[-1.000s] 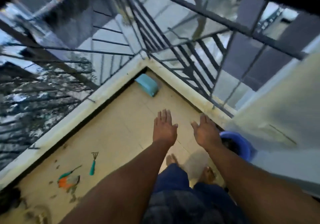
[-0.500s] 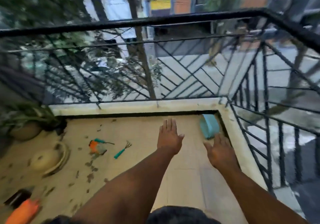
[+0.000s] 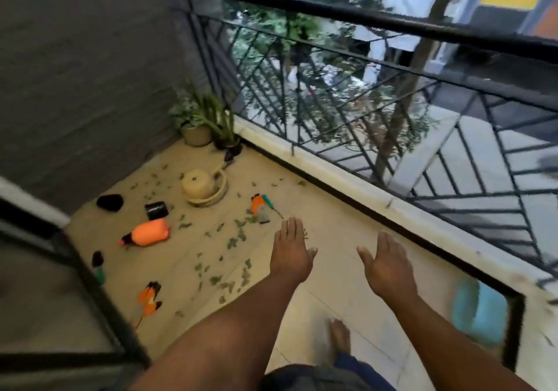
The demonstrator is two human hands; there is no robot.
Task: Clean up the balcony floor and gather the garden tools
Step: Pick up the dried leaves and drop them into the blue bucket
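My left hand (image 3: 290,251) and my right hand (image 3: 385,265) are stretched out flat above the beige balcony floor (image 3: 326,285), fingers straight, holding nothing. Dry leaves (image 3: 232,242) lie scattered over the floor to the left of my hands. Among them lie an orange spray bottle (image 3: 148,233) on its side, an orange-and-teal hand tool (image 3: 259,205), an orange-and-black tool (image 3: 149,297) and a small black pot (image 3: 156,210) tipped over. A rake's tines peek out just behind my left hand.
A beige overturned pot in a saucer (image 3: 202,185) sits mid-floor, and potted plants (image 3: 205,118) stand in the far corner. A teal box (image 3: 477,312) lies at the right by the black railing (image 3: 347,109). A dark door frame (image 3: 84,285) stands at the left.
The view has swung left from the right corner to the left end of the balcony. Both hands have stayed outstretched and flat, holding nothing.
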